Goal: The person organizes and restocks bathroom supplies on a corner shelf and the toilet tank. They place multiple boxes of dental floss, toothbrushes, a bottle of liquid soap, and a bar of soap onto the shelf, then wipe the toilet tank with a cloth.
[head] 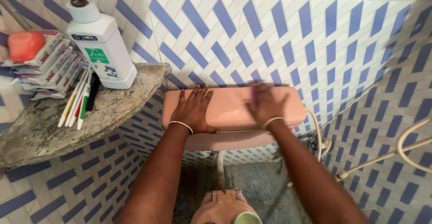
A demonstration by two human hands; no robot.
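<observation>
A pink toilet tank (pixel 229 109) stands against the blue-and-white tiled wall. My left hand (pixel 193 109) lies flat on the left part of its lid, fingers spread, a thin bangle at the wrist. On the right part of the lid is my right hand (pixel 264 104), blurred by motion. Something small and pinkish-purple shows under its fingers, but I cannot tell what it is or whether the hand grips it. The pink toilet seat (pixel 220 206) is at the bottom edge, below my arms.
A stone corner shelf (pixel 40 129) on the left carries a white bottle (pixel 101 44), several toothbrushes (pixel 76 100), stacked sachets (pixel 49 68) and an orange soap (pixel 24 45). White hoses and a pipe (pixel 382 156) run along the right wall.
</observation>
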